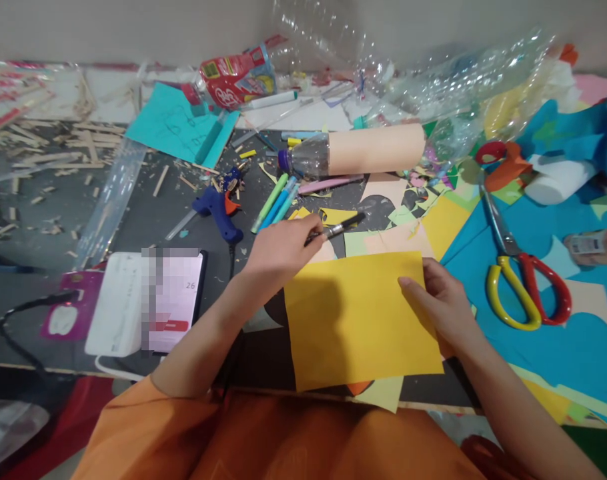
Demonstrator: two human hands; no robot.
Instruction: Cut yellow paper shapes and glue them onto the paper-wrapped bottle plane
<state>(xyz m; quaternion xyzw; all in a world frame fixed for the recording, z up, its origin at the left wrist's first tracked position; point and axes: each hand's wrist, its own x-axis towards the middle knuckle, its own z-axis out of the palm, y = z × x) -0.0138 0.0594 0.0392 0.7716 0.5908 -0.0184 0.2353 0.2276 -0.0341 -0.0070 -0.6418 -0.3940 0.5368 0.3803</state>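
My left hand (pixel 288 243) is closed around a slim black pen (pixel 348 225) with a silver band, above the far left corner of a yellow paper sheet (pixel 373 320). The sheet's right edge is pinched in my right hand (pixel 443 297), thumb on top and fingers beneath. A shadow falls over the paper's left half. Just beyond my left hand lie a light green marker (pixel 269 202) and blue markers (pixel 279 203). Large scissors (pixel 513 267) with one yellow and one red handle rest to the right of my right hand.
A blue glue gun (pixel 216 210), phone (pixel 178 300) and white power bank (pixel 116 303) lie left. Behind are a paper-wrapped bottle (pixel 376 148), a red-labelled bottle (pixel 236 79) and a turquoise sheet (pixel 176 127). Wood sticks (pixel 73 153) litter the far left; blue paper (pixel 548 353) covers the right.
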